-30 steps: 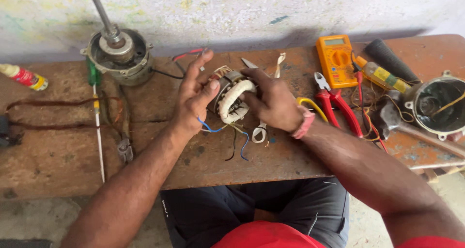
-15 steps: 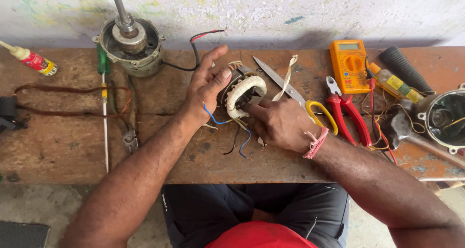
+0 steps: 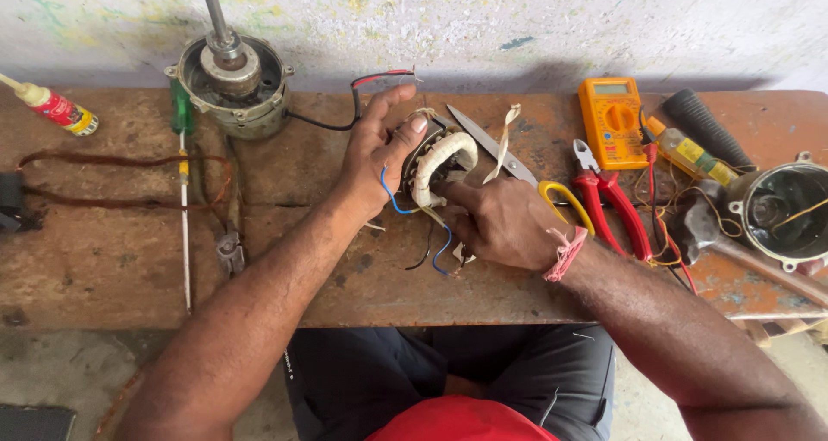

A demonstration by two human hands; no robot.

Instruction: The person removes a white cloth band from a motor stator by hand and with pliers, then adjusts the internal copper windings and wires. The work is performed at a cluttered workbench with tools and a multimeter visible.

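left hand point(image 3: 373, 161) on stator coil point(image 3: 438, 169) — rusty workbench point(image 3: 112, 251), paint-flecked wall point(image 3: 517, 18)

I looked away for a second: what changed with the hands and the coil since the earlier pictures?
Both hands kept hold of the stator coil. The left hand stays against its left side; the right hand shifted from over its right side to lower right, fingers at the wires beneath. Scissors, pliers, multimeter and motor housing stayed on the bench.

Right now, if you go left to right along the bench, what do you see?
Glue bottle → screwdriver → motor → left hand → coil → right hand → pliers → hammer
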